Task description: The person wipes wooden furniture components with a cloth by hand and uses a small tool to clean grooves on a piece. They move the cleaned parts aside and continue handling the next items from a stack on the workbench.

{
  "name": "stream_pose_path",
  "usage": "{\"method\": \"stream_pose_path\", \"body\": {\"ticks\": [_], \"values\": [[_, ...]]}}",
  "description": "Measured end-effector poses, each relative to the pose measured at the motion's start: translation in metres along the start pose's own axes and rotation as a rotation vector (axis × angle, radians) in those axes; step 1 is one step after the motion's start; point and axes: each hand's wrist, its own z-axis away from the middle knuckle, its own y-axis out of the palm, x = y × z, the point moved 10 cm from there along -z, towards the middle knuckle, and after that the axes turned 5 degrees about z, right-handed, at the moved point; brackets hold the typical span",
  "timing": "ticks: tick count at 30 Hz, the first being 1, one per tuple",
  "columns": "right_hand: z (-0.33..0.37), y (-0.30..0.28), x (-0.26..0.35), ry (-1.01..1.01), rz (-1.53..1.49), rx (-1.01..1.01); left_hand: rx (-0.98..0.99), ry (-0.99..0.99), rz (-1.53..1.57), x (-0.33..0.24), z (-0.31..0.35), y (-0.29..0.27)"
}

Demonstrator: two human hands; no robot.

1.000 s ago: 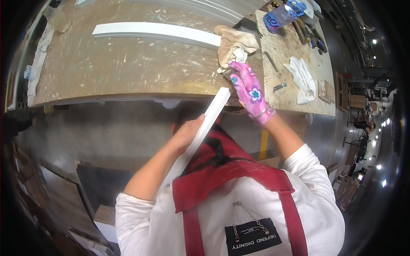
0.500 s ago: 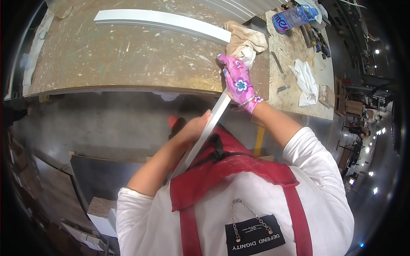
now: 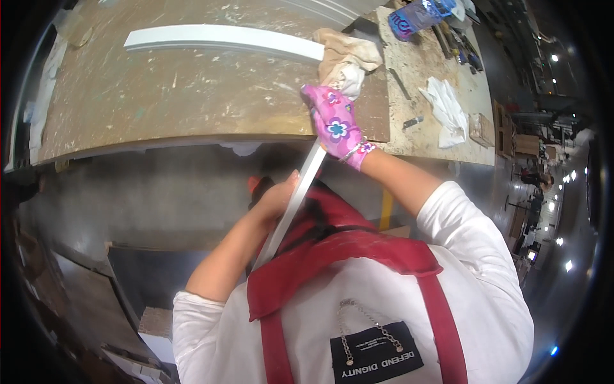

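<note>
A long, narrow white strip [image 3: 290, 208] slants from the bench edge down past my apron. My bare left hand [image 3: 281, 194] is closed around its middle. My right hand [image 3: 336, 125], in a pink flowered glove, is closed at the strip's upper end, by the bench's front edge; the glove covers that end. Just beyond the glove lies a crumpled beige and white cloth [image 3: 348, 56]. Another white strip [image 3: 224, 36] lies on the brown workbench [image 3: 185, 96], with its right end against the cloth.
On the bench's right part are a blue-tinted plastic bottle [image 3: 419, 18], a white glove-like cloth [image 3: 446, 110], a small block [image 3: 481, 130] and several hand tools [image 3: 457, 45]. Dark panels [image 3: 150, 272] stand behind my left arm.
The bench and its things appear slightly farther left and up as the view shifts. Both hands keep their hold on the strip, which slants a little more steeply.
</note>
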Motion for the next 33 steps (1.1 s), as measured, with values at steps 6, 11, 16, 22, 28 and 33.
{"method": "stream_pose_path", "body": {"ticks": [6,11,16,22,28,33], "values": [[-0.005,-0.007,0.001,0.054,0.066,0.03,-0.053,-0.008,0.081,-0.002,0.011,0.0],[0.021,-0.037,0.048,-0.016,-0.017,-0.165,-0.286,0.137,-0.341,-0.016,0.055,-0.054],[0.053,-0.098,-0.013,-0.132,0.263,-0.16,-0.451,0.672,-1.369,-0.139,0.128,0.012],[0.162,-0.133,-0.225,0.722,-0.461,-0.249,-0.413,1.215,-1.978,-0.21,0.099,0.114],[0.17,-0.153,-0.252,0.551,-0.116,-0.024,-0.264,1.198,-2.071,-0.215,0.027,0.121],[0.15,-0.141,-0.244,0.321,0.163,0.13,-0.331,1.237,-2.047,-0.206,0.019,0.115]]}}
